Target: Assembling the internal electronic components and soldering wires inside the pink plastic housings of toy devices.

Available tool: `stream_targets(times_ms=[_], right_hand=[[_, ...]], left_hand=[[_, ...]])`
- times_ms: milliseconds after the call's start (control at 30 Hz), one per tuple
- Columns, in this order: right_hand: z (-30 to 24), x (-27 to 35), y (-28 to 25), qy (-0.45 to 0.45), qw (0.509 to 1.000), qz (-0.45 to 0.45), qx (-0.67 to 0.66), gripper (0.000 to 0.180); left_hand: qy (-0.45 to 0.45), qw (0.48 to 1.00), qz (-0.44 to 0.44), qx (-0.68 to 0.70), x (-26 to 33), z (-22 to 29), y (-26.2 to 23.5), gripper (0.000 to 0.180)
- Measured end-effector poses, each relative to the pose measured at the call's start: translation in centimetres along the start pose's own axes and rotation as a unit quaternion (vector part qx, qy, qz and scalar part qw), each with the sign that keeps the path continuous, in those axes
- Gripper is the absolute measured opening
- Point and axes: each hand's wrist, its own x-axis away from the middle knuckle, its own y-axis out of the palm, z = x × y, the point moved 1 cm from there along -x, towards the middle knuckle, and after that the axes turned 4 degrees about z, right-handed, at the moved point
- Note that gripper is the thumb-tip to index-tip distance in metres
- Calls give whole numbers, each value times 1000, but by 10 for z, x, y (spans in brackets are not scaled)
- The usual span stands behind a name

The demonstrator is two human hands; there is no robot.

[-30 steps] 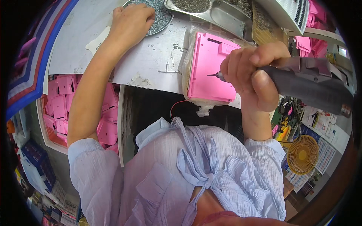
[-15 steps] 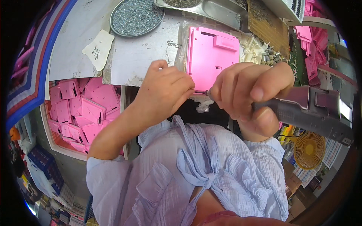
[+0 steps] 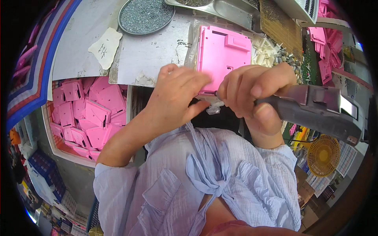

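Observation:
My right hand (image 3: 252, 88) is wrapped round a grey and black electric screwdriver (image 3: 319, 114), held almost level with its body pointing right. Its tip reaches the near edge of a pink plastic case (image 3: 216, 55), which lies flat on the bench. Whether a screw sits at the tip is too small to tell. Just left of the tip is my left hand (image 3: 171, 96), with thumb and fingers apart. Its fingertips are blurred over the case's near left corner, and I see nothing held in them.
Beyond the case stand a round tray of small screws (image 3: 146, 16) and a metal tray (image 3: 232, 11). White plastic pieces (image 3: 263, 51) and small metal parts (image 3: 283, 59) lie to its right. At the left, a crate (image 3: 59, 147) holds several pink cases. A torn paper piece (image 3: 105, 49) lies on the bench.
My left thumb and fingers have parted from their pinch beside the screwdriver tip. The screwdriver and my right hand have shifted slightly left, with the tip now at the case's edge.

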Motion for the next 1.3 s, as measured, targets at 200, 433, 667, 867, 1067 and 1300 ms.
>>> stream_targets(times_ms=[200, 433, 667, 867, 1067, 1300], right_hand=[[19, 9, -2, -1, 998, -16, 54, 24], [42, 8, -1, -94, 979, -118, 140, 16], [-1, -5, -42, -61, 997, -34, 34, 23], [-29, -2, -106, -136, 984, 117, -24, 24], [8, -4, -131, -96, 981, 114, 123, 17], [18, -10, -133, -125, 969, 84, 198, 10]], left_hand=[[42, 988, -122, -85, 0, -13, 1, 70], [45, 992, -104, -58, 1, -19, 2, 67], [39, 991, -95, -89, -15, -3, -6, 53], [117, 987, -8, -107, -60, 13, 46, 38], [96, 975, -27, -198, -63, 13, 68, 39], [91, 974, -17, -206, -63, 12, 71, 37]])
